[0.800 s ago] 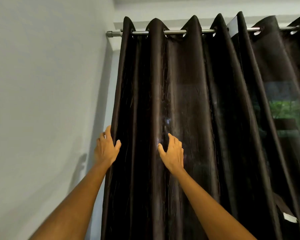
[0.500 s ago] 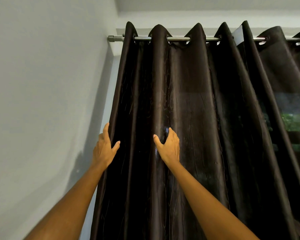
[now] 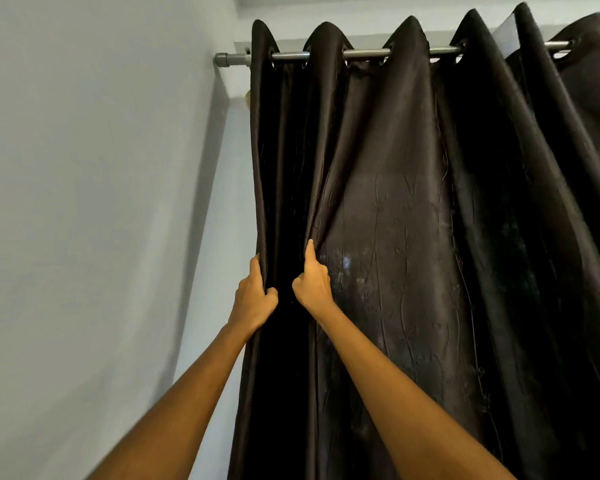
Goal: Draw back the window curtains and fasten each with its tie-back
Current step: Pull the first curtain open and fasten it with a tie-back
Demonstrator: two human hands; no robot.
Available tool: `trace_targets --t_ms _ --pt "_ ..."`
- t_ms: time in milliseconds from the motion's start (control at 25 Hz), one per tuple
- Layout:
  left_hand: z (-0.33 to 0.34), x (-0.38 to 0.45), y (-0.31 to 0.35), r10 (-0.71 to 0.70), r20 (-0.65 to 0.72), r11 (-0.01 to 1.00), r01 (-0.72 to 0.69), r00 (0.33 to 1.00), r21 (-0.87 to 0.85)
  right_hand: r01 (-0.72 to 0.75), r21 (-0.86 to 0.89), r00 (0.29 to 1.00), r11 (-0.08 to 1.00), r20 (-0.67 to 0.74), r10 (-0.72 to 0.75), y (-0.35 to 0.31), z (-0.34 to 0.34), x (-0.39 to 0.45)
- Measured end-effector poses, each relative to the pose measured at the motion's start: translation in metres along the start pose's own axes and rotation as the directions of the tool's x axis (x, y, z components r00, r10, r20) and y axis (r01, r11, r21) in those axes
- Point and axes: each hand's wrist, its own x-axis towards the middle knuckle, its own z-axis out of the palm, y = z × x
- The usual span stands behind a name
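A dark brown eyelet curtain (image 3: 413,237) hangs in deep folds from a metal rod (image 3: 288,56) near the ceiling. My left hand (image 3: 255,297) grips the curtain's outer left edge, fingers curled round the fabric. Close beside it, my right hand (image 3: 314,284) pinches the neighbouring fold, thumb pointing up along the crease. The two hands are about a hand's width apart, at mid height of the view. No tie-back shows in this view.
A plain pale wall (image 3: 94,220) fills the left side and meets the window recess just left of the curtain. The rod's end cap (image 3: 224,59) sits against that corner. More dark curtain folds (image 3: 568,150) continue to the right.
My right hand has slid left across the fabric, close to the left hand, and both hands have closed on folds. The view has shifted so the curtain sits further right.
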Motion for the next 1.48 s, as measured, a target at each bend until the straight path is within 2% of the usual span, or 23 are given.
trace_targets --t_ms 240,480,640,720,840,960,1080,1200,1320,1400,1480 --pt "-0.011 0.011 -0.029 0.041 0.059 0.999 -0.04 0.997 -0.025 0.093 -0.023 0.987 0.995 0.137 -0.089 -0.038 0.023 0.014" --pt "-0.046 0.011 -0.067 0.068 0.077 0.997 -0.066 0.995 -0.026 0.129 -0.079 0.964 0.988 0.243 -0.107 -0.081 0.054 0.021" --pt "-0.053 0.018 -0.073 -0.015 0.1 1.0 0.016 0.995 -0.008 0.129 -0.07 0.959 0.989 0.262 -0.106 -0.101 0.062 0.017" --pt "-0.047 0.016 -0.066 -0.026 0.113 0.999 0.03 0.993 -0.031 0.125 -0.069 0.958 0.99 0.268 -0.103 -0.096 0.054 0.016" --pt "-0.033 0.008 -0.044 0.032 0.139 0.989 -0.011 0.99 -0.149 0.086 -0.086 0.97 0.993 0.234 -0.063 -0.069 0.039 0.009" --pt "-0.014 0.005 -0.017 -0.037 0.19 0.95 0.094 0.981 -0.297 0.034 -0.031 0.981 0.999 0.192 -0.027 -0.047 0.024 -0.001" --pt "-0.005 0.005 0.0 -0.152 0.316 0.832 0.294 0.937 -0.471 0.001 0.024 0.979 1.0 0.202 -0.006 -0.032 0.002 -0.002" --pt "-0.005 -0.001 0.014 -0.117 0.383 0.72 0.344 0.916 -0.603 -0.052 0.155 0.964 0.987 0.265 0.009 -0.018 -0.021 -0.003" --pt "0.002 -0.003 0.03 -0.109 0.402 0.758 0.338 0.909 -0.559 -0.158 0.309 0.955 0.938 0.29 0.066 -0.008 -0.042 -0.009" --pt "0.011 -0.003 0.042 -0.129 0.416 0.792 0.346 0.9 -0.503 -0.141 0.335 0.969 0.932 0.239 0.061 -0.001 -0.057 -0.014" --pt "0.023 -0.002 0.056 -0.192 0.381 0.813 0.364 0.904 -0.454 -0.047 0.25 0.993 0.967 0.114 0.019 0.006 -0.078 -0.021"
